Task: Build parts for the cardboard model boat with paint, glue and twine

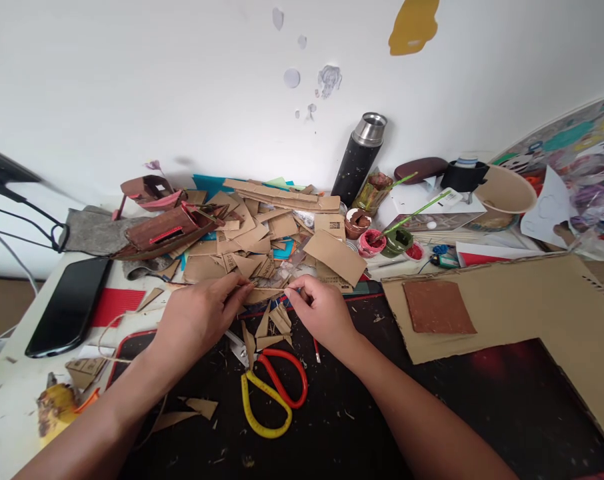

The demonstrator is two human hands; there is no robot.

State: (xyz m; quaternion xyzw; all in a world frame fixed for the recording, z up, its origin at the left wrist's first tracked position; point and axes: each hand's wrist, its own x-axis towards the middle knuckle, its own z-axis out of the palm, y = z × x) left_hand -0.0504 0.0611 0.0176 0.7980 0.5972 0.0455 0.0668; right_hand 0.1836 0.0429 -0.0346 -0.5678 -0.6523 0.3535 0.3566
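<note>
Scissors lie before the cardboard scraps — phone to their left, flask behind at right

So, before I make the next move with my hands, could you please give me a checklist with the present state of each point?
1. Left hand pinching the thin strand: ok.
2. Right hand pinching it too: ok.
3. Strand straight between the hands: ok.
4. Strand ends secure: cannot tell, fingers hide part of it.
5. Scissors put down: ok, on the dark mat.
6. Mat free of scraps: not ok, cardboard pieces lie there.
</note>
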